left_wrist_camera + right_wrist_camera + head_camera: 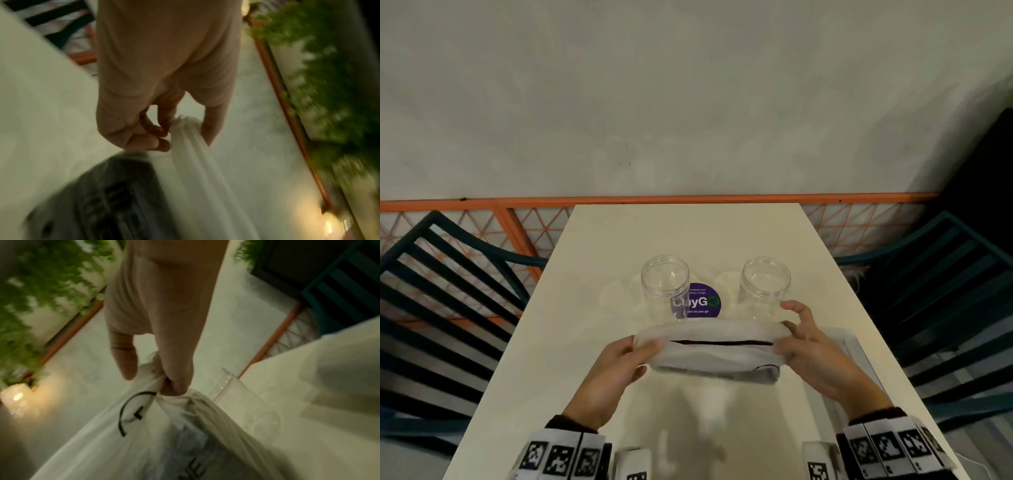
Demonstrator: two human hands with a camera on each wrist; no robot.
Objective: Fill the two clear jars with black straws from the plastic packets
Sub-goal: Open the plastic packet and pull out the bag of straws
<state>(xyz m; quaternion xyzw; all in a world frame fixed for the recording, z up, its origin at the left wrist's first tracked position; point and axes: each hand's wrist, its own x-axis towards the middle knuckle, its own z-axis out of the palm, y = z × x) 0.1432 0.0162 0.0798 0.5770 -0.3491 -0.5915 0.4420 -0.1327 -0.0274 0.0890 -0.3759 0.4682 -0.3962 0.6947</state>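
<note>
Two empty clear jars stand open on the cream table (592,308), the left jar (665,284) and the right jar (764,286), with a purple sticker (698,301) between them. In front of them I hold a whitish plastic packet (709,349) with dark contents just above the table. My left hand (633,356) pinches its left end (185,129). My right hand (796,346) pinches its right end (176,395). Black straws show only as a dark blur (107,194) through the plastic.
A second pale packet (849,346) lies on the table under my right hand. Dark slatted chairs (438,291) stand on both sides of the table. An orange railing (482,202) and a plain wall are behind it.
</note>
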